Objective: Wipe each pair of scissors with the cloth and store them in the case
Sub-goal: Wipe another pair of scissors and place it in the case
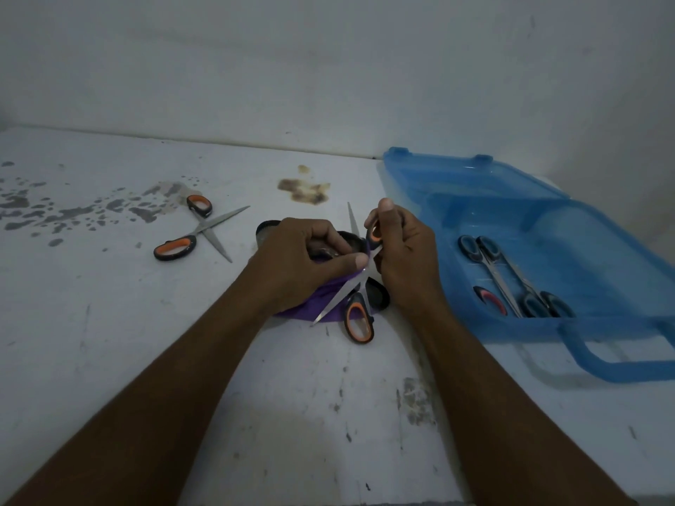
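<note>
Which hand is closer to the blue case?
Right. The right hand holds orange-handled scissors just beside the blue case; the left hand grips the purple cloth, farther left.

both forearms reach up from the lower frame; at centre the left hand (307, 257) pinches the cloth (310, 309), the right hand (405, 257) grips the scissors (359, 320).

We saw a white table (128, 341) with scratched and worn paint. On its far left part there were dark grey spots (36, 210), and a brown stain (305, 191) lay near the back edge. Behind the table stood a plain white wall (292, 67).
</note>
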